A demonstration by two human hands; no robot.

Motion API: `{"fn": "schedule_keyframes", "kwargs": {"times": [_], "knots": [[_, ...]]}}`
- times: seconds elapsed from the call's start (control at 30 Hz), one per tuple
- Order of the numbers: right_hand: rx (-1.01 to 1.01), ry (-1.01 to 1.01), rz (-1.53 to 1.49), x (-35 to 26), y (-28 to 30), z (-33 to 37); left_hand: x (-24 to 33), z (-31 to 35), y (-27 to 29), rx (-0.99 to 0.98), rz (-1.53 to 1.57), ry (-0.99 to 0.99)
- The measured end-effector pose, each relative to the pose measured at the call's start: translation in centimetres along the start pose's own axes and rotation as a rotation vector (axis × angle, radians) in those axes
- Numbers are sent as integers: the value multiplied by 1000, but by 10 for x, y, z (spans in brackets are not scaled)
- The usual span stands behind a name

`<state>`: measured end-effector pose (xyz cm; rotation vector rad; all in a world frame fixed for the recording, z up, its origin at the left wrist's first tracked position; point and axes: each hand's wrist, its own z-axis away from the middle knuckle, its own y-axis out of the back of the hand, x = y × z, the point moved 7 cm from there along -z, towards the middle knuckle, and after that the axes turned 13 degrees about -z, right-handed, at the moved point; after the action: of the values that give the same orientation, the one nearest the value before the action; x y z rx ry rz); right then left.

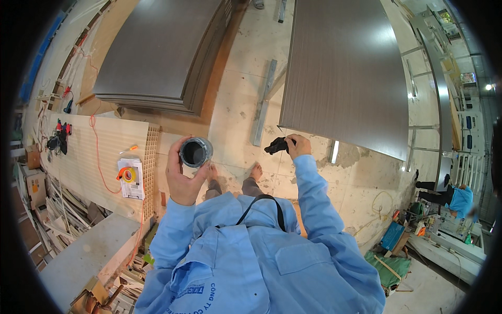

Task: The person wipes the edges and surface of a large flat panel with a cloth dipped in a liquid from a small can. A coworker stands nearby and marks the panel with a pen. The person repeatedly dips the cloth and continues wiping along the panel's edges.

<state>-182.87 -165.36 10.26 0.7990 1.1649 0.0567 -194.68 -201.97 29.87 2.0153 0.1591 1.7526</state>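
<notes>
My left hand (183, 178) is closed around a dark grey, open-topped cup-like container (196, 152), held out in front of my body. Its inside looks dark, and I cannot make out what it contains. In my right hand (299, 145) a crumpled black cloth (277, 146) is pinched between thumb and fingers, hanging toward the left. Just beyond that hand is the near corner of a large brown wood-grain panel (345, 78). The cloth and the panel look apart.
A stack of dark panels (157, 47) stands at the far left. On a pale bench (104, 136) lie a roll of yellow tape (128, 175), a screwdriver (128, 149) and a red cord. A metal bar (264, 104) is near the floor ahead. Another person (455, 201) bends at the right.
</notes>
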Motion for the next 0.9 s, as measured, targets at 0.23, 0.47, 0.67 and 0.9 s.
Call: {"fn": "schedule_keyframes", "kwargs": {"times": [0.23,0.47,0.67,0.9], "knots": [[-25,-19,-12,0,3,0,3,-1,-1,-19,-12,-17],[-1,-24,6,4,4,-4,7,0,-2,-36,-27,-39],[61,-7,23,5,8,-6,7,0,-5,-45,12,-21],[-80,22,18,-3,11,4,6,1,-5,-51,-2,-18]]}}
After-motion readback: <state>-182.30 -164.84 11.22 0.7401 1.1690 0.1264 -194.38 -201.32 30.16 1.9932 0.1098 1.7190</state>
